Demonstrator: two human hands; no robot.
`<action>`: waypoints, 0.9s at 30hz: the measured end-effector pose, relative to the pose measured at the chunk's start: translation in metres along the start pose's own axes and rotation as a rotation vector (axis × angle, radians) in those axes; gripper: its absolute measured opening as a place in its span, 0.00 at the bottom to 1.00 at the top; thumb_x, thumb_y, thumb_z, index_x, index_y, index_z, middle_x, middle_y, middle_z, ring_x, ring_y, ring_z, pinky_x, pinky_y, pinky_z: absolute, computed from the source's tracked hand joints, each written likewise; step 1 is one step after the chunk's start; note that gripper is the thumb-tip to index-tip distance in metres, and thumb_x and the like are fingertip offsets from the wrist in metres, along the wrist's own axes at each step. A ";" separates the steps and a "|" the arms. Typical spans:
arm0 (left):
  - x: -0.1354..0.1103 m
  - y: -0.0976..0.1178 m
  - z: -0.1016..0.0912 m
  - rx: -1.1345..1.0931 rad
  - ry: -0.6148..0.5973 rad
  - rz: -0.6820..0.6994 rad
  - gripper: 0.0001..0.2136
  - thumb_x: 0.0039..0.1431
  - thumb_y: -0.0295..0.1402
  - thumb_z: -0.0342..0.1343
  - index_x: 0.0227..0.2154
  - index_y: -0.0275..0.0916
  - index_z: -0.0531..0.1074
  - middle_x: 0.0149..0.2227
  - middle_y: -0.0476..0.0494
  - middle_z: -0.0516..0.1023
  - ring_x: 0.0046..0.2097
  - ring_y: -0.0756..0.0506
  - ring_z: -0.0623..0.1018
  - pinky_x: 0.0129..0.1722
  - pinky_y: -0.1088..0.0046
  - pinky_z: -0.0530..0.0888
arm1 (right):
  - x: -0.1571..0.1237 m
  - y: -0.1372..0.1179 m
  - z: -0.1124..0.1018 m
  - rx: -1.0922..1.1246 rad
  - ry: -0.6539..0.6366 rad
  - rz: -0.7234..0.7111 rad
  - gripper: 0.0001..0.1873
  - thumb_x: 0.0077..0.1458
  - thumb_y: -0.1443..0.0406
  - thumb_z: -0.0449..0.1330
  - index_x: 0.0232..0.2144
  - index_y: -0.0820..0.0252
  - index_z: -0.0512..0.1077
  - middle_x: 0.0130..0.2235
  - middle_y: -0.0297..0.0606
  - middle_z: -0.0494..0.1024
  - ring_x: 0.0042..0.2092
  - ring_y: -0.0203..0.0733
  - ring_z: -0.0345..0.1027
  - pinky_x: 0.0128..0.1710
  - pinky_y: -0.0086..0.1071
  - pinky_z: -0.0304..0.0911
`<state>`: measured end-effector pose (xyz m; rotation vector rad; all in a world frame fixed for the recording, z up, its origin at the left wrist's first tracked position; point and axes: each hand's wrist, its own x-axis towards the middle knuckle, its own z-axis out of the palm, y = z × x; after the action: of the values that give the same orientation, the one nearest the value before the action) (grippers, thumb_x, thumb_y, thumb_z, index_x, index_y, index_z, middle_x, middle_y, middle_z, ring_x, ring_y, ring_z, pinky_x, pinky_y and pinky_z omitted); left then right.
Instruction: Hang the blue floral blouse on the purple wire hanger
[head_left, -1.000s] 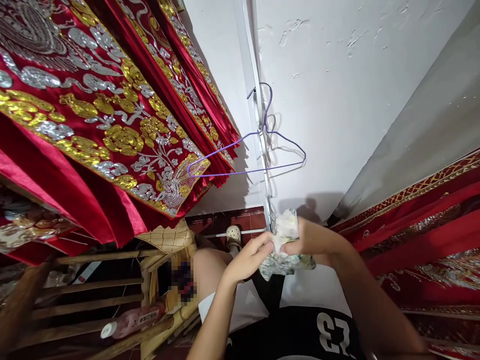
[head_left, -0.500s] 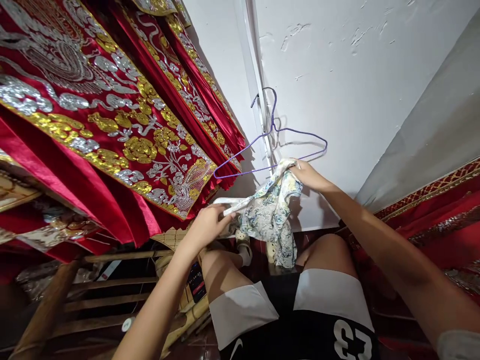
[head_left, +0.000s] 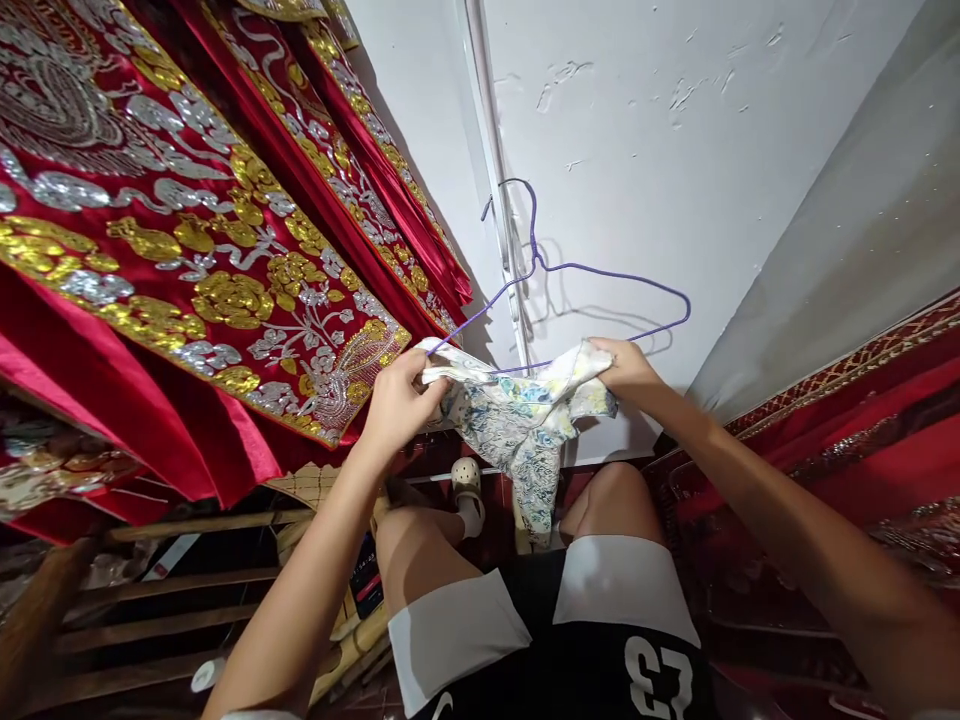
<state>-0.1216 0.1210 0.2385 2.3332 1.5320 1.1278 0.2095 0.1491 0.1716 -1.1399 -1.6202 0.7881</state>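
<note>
A small floral garment (head_left: 517, 425) in white, blue and yellow is stretched between my two hands, just under the bottom wire of a purple wire hanger (head_left: 600, 275). My left hand (head_left: 401, 395) is closed on the garment's left edge, close to the hanger's left tip. My right hand (head_left: 626, 365) is closed on its right edge, touching the hanger's bottom wire. The hanger's hook hangs on a white vertical rail (head_left: 499, 210) on the white wall. The lower part of the garment droops toward my knees.
Red hangings with gold and silver embroidery (head_left: 187, 250) fill the left, and more red embroidered cloth (head_left: 847, 450) lies at the right. A wooden slatted frame (head_left: 187, 590) and a woven fan (head_left: 315, 485) are at lower left. My bent legs in black-and-white shorts are below.
My hands rose from lap height to the hanger and moved apart. The garment, bunched up a second ago, is now spread wide along the hanger's bottom wire.
</note>
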 end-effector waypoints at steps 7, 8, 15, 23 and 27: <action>0.036 0.010 0.004 0.050 0.115 0.286 0.03 0.55 0.30 0.57 0.31 0.42 0.69 0.42 0.38 0.76 0.46 0.36 0.72 0.49 0.58 0.66 | -0.028 -0.019 0.031 -0.044 -0.226 -0.126 0.14 0.46 0.71 0.54 0.35 0.59 0.76 0.25 0.30 0.73 0.28 0.37 0.62 0.31 0.30 0.56; 0.042 0.009 0.007 0.060 0.112 0.295 0.04 0.56 0.30 0.57 0.35 0.42 0.70 0.42 0.38 0.76 0.45 0.36 0.72 0.49 0.58 0.66 | -0.032 -0.026 0.029 -0.079 -0.252 -0.126 0.21 0.46 0.71 0.54 0.42 0.58 0.78 0.26 0.30 0.74 0.28 0.37 0.62 0.31 0.30 0.57; 0.058 -0.002 0.018 0.070 0.151 0.299 0.09 0.65 0.31 0.51 0.43 0.43 0.75 0.35 0.41 0.72 0.40 0.38 0.70 0.44 0.61 0.66 | -0.040 -0.055 -0.025 -0.127 0.249 -0.079 0.50 0.46 0.66 0.65 0.71 0.61 0.57 0.33 0.39 0.80 0.31 0.45 0.70 0.31 0.34 0.64; 0.060 -0.004 0.001 0.141 0.356 0.093 0.10 0.66 0.41 0.53 0.38 0.40 0.71 0.43 0.38 0.71 0.45 0.39 0.72 0.47 0.60 0.69 | -0.037 -0.100 -0.079 0.142 -0.277 0.456 0.23 0.38 0.48 0.77 0.26 0.60 0.79 0.28 0.42 0.81 0.31 0.52 0.76 0.28 0.35 0.67; 0.065 -0.015 0.010 -0.060 0.325 -0.053 0.13 0.66 0.43 0.53 0.44 0.39 0.69 0.34 0.45 0.73 0.36 0.44 0.74 0.39 0.67 0.70 | -0.039 -0.094 -0.043 0.571 -0.113 0.393 0.24 0.47 0.44 0.71 0.35 0.57 0.81 0.31 0.42 0.83 0.35 0.53 0.78 0.32 0.40 0.74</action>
<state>-0.1129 0.1853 0.2573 2.1364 1.6192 1.5784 0.2249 0.0784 0.2550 -1.0079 -1.1464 1.4815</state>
